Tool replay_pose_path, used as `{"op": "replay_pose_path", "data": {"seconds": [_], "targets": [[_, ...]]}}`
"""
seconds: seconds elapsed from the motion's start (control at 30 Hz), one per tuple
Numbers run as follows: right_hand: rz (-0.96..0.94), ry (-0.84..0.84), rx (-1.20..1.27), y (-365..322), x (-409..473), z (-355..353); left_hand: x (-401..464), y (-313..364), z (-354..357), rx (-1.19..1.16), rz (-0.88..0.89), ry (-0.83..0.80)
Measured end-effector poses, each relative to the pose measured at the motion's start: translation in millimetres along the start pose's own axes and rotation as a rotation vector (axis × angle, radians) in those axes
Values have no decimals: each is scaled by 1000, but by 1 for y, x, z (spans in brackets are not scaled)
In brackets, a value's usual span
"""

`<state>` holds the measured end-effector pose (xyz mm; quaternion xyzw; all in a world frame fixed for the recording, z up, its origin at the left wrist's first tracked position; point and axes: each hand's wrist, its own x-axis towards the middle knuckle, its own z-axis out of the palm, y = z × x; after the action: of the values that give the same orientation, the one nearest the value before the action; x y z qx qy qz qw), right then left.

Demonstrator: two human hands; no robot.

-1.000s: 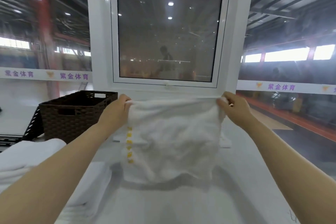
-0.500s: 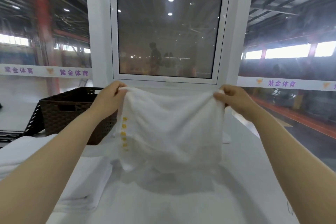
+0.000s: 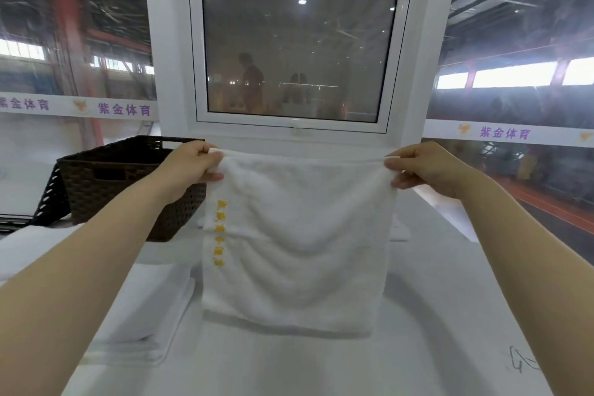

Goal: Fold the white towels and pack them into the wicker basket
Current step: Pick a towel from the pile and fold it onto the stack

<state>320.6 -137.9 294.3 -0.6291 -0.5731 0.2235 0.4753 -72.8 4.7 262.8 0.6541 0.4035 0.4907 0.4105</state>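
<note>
Folding is underway: the left hand (image 3: pixel 189 167) and right hand (image 3: pixel 427 169) pinch the top corners of a white terry towel with yellow embroidery (image 3: pixel 295 244), apparently doubled. Next, it likely needs halving on the white table (image 3: pixel 418 347) before the brown wicker basket (image 3: pixel 106 183).

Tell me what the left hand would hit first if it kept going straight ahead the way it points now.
Probably the white window frame. The left hand, pinching the towel corner, points forward and slightly right, passing the wicker basket on its left. Depth is unclear, so the gap to the frame cannot be judged.
</note>
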Motion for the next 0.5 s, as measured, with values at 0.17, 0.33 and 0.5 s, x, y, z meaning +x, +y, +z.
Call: {"op": "replay_pose_path", "data": {"seconds": [0.17, 0.33, 0.5], "targets": [[-248, 350, 170, 17, 20, 25, 12, -12, 20, -10, 277, 243], [-290, 358, 205, 36, 12, 27, 8, -27, 23, 27, 353, 196], [-51, 2, 281, 77, -25, 11, -32, -48, 7, 91, 125, -150]]}}
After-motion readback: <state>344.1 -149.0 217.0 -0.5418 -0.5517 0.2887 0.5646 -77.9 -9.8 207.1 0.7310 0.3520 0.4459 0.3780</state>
